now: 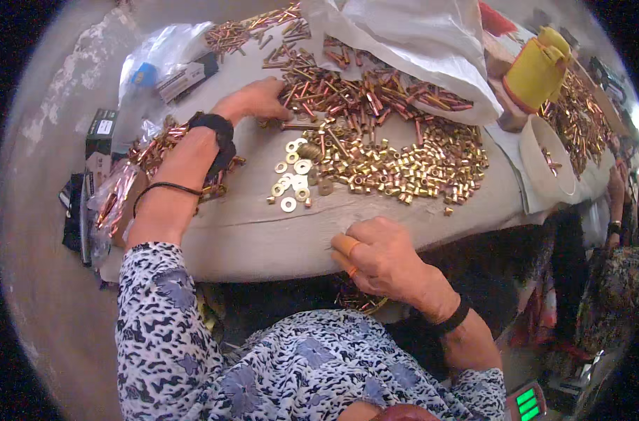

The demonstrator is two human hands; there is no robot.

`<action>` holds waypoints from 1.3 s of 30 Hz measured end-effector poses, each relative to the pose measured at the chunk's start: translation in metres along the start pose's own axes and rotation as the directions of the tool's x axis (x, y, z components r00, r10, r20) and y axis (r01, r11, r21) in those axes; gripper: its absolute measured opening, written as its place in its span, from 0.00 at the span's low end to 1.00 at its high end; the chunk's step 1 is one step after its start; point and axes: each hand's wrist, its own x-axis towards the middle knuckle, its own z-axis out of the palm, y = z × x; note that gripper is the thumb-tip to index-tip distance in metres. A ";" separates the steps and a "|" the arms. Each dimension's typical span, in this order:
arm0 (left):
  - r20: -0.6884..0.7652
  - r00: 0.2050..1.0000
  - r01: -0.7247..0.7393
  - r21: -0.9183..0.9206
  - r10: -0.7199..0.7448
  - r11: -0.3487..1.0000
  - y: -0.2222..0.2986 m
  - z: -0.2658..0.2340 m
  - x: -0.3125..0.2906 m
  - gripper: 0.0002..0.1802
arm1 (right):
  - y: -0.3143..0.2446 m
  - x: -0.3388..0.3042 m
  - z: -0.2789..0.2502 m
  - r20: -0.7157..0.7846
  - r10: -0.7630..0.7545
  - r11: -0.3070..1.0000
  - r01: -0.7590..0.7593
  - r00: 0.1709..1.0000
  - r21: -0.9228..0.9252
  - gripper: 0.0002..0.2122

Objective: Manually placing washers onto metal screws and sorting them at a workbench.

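Observation:
My left hand (259,99) reaches across the table to the near left side of a heap of copper-coloured bolts (375,91). Its fingers curl down among the bolts, and what they pinch is hidden. My right hand (386,258) is closed at the table's near edge, with orange covers on two fingers; whatever lies within its fingers cannot be made out. Between the hands, flat washers (288,204) lie loosely scattered. To their right spreads a pile of short brass-coloured sleeve nuts (417,165).
A white sack (417,42) lies over the bolts at the back. At the right stand a white bucket (544,158) and a yellow container (537,74). Small boxes (102,133) and a plastic bag of bolts (116,196) line the left. A lit digital display (527,405) shows low right.

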 end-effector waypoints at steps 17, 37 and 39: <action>-0.111 0.958 0.279 0.124 -0.266 0.952 0.045 0.001 -0.041 0.12 | -0.001 -0.004 0.001 0.016 -0.057 0.998 0.057 0.998 -0.041 0.09; -0.180 0.983 -0.006 0.177 0.039 0.984 0.075 0.020 -0.074 0.09 | -0.002 -0.005 0.001 0.010 -0.050 0.997 0.050 0.999 -0.066 0.09; -0.125 0.992 0.030 0.136 -0.013 0.990 0.079 0.015 -0.072 0.09 | -0.002 -0.006 -0.001 0.016 -0.047 0.996 0.048 0.999 -0.079 0.09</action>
